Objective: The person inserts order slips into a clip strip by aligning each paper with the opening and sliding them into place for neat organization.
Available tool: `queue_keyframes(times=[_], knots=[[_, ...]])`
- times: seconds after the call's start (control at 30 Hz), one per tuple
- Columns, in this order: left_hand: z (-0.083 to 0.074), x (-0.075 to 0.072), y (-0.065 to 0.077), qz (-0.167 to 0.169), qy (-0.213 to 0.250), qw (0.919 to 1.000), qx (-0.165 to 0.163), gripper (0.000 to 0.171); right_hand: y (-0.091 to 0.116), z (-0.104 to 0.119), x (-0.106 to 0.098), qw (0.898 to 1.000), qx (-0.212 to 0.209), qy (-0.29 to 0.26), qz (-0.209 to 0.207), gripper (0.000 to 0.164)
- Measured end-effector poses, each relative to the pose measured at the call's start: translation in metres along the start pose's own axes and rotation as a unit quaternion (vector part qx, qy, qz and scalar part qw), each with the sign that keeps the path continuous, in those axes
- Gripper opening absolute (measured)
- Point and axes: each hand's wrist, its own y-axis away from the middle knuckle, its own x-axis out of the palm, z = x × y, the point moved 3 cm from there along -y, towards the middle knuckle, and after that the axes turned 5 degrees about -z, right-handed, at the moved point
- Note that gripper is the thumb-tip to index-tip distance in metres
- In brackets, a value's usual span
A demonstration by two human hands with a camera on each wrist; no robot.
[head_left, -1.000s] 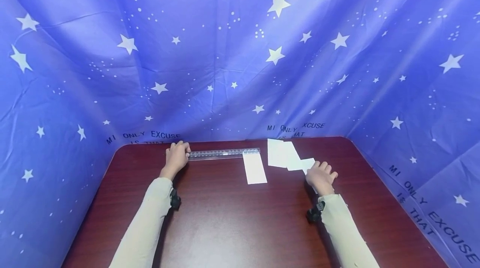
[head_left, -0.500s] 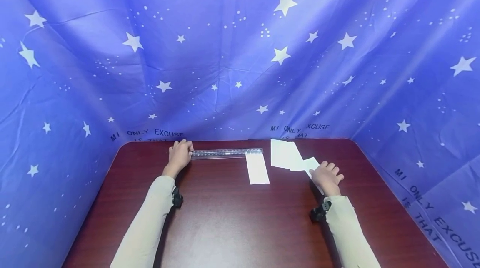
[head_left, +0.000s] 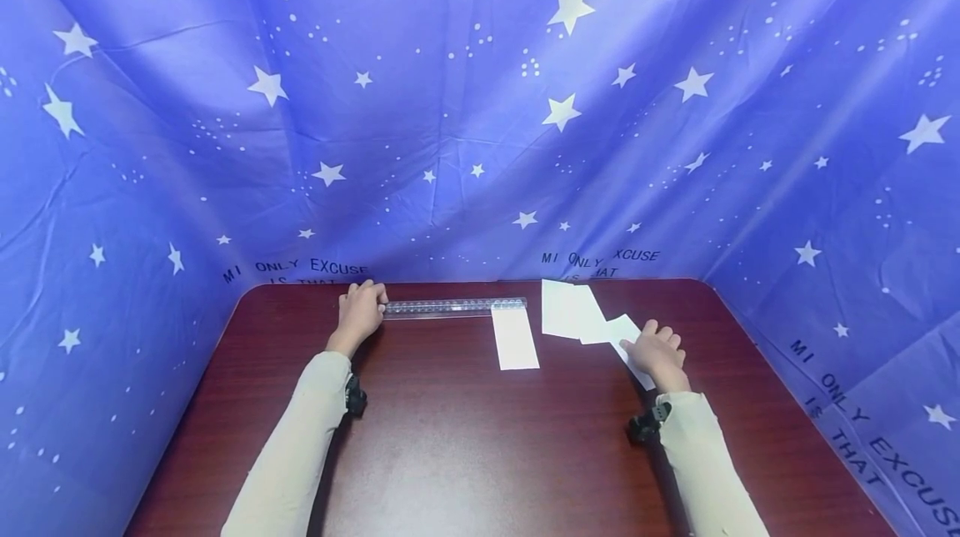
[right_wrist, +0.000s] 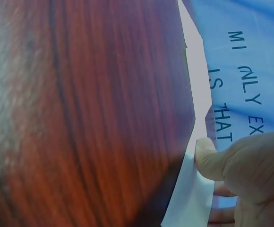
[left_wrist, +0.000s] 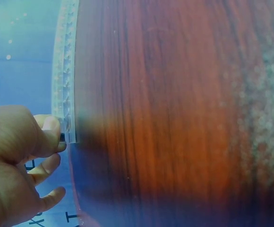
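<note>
Your left hand [head_left: 362,309] pinches the left end of the clear ruler [head_left: 442,308], thumb on the upper face, other fingers loosely curled. Holding only the tip probably steadies it while leaving most of the scale uncovered.

Your right hand [head_left: 657,351] pinches the outermost white slip [head_left: 627,343], thumb on top and fingers behind. Likely an edge grip because the slip is thin and flat.

Outward: that slip's far end meets the corner of the middle white paper [head_left: 590,316], which overlaps the left-hand white sheet [head_left: 560,312]; a loose fan, perhaps simply kept within your right hand's reach.

Between your hands, the ruler runs crosswise near the far edge of the table [head_left: 435,445]. Its right end overlaps the top of a white card [head_left: 514,338], as if the two were lined up; which lies uppermost, you cannot tell here.

Behind it all, a blue star-printed cloth [head_left: 420,120].
</note>
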Motion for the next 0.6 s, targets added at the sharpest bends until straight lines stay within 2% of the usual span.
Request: queue_keyframes(times=[0.13, 0.4, 0.6], knots=[[0.001, 0.000, 0.000, -0.001, -0.005, 1.0000, 0.000, 0.010, -0.001, -0.002, 0.000, 1.000, -0.019, -0.007, -0.013, 0.064], [0.001, 0.000, 0.000, -0.003, -0.002, 1.0000, 0.000, 0.011, -0.001, -0.009, -0.005, 0.993, -0.057, -0.045, -0.090, 0.027], [0.001, 0.001, -0.001, -0.006, -0.003, 1.0000, 0.000, 0.011, -0.005, -0.016, -0.010, 0.987, -0.075, -0.076, -0.116, 0.023]])
